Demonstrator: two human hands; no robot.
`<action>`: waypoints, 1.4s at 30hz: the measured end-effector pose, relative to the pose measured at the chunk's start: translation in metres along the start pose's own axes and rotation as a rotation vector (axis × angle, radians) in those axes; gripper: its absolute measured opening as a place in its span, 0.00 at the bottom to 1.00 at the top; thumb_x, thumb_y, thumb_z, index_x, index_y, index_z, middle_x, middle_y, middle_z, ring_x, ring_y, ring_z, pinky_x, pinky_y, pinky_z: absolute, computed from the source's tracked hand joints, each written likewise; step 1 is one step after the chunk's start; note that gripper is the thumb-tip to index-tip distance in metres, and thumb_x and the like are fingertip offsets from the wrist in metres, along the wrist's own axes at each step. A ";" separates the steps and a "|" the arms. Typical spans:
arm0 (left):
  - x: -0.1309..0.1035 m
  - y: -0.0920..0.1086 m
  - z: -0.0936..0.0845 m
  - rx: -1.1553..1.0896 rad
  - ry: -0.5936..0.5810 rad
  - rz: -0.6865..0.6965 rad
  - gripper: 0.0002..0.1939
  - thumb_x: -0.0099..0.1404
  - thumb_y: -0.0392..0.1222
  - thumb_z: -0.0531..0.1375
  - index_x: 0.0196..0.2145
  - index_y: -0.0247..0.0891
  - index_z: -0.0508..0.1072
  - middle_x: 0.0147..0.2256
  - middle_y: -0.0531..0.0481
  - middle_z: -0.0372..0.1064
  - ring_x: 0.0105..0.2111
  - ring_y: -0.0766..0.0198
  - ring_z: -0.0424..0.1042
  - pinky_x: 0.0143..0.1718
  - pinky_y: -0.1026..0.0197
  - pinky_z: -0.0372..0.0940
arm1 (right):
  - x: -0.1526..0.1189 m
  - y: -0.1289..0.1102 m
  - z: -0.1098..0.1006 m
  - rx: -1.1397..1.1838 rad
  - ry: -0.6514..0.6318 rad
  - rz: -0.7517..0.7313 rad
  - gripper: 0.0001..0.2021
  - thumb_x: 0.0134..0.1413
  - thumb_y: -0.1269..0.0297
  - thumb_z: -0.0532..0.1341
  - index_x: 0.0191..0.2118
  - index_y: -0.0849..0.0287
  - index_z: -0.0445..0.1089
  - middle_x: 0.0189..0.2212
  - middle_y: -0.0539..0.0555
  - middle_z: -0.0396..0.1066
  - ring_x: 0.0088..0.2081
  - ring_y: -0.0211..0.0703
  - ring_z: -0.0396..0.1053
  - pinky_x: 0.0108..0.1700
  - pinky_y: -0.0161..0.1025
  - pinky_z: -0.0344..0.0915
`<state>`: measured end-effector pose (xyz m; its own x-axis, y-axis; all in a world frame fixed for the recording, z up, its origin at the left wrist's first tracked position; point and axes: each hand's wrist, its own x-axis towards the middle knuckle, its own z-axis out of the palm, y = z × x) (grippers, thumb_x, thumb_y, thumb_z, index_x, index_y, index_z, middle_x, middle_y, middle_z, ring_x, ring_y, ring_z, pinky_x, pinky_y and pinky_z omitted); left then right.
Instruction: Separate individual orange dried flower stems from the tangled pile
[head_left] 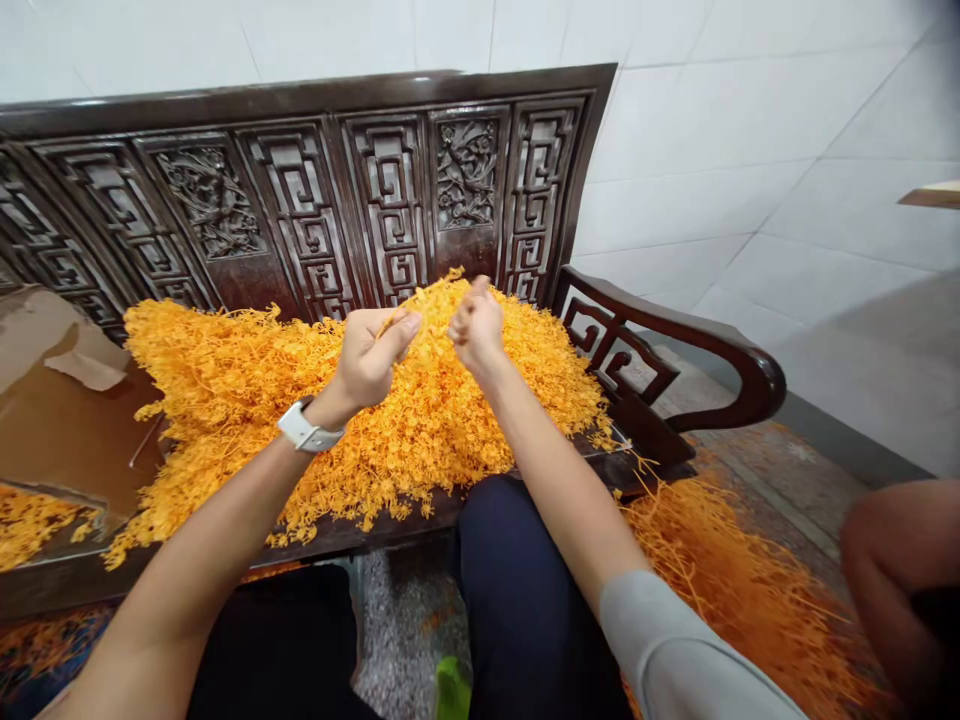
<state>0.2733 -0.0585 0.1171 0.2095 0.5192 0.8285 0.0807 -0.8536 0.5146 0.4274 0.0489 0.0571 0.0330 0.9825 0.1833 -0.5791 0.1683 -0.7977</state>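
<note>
A large heap of orange flower sprigs covers the seat of a dark carved wooden bench. Above the heap, my left hand is closed, pinching the thin stem of an orange sprig between thumb and fingers. A white watch band is around that wrist. Just to the right, my right hand is held up with its fingers curled in and slightly blurred. What is between those fingers, if anything, I cannot make out. The two hands are apart, with orange blossoms behind them.
An open cardboard box stands at the left on the bench. The curved armrest closes off the right end. More orange sprigs lie on the floor at right, near another person's bare knee. A tiled wall rises behind.
</note>
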 end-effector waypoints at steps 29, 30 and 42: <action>0.032 0.028 -0.034 -0.672 0.490 -0.552 0.31 0.79 0.46 0.56 0.21 0.40 0.46 0.18 0.60 0.37 0.14 0.74 0.41 0.18 0.63 0.50 | 0.019 0.014 -0.049 -1.131 -0.058 -0.446 0.33 0.70 0.33 0.48 0.49 0.57 0.77 0.48 0.65 0.79 0.58 0.64 0.67 0.65 0.65 0.57; 0.031 0.026 -0.030 -0.658 0.487 -0.543 0.32 0.79 0.47 0.56 0.21 0.41 0.45 0.18 0.60 0.37 0.14 0.74 0.41 0.18 0.63 0.50 | 0.018 0.013 -0.045 -1.059 -0.074 -0.468 0.33 0.71 0.34 0.47 0.44 0.57 0.77 0.46 0.64 0.79 0.54 0.60 0.70 0.64 0.62 0.60; 0.027 0.005 -0.010 -0.632 0.512 -0.549 0.33 0.78 0.53 0.57 0.20 0.40 0.44 0.17 0.60 0.37 0.15 0.73 0.40 0.19 0.65 0.50 | -0.002 0.013 -0.020 -0.561 -0.203 -0.024 0.46 0.61 0.21 0.45 0.69 0.53 0.60 0.73 0.68 0.60 0.73 0.64 0.60 0.70 0.64 0.63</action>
<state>0.2698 -0.0483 0.1446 -0.1607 0.9200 0.3574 -0.5270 -0.3862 0.7571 0.4358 0.0508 0.0346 -0.1481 0.9523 0.2668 -0.0594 0.2607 -0.9636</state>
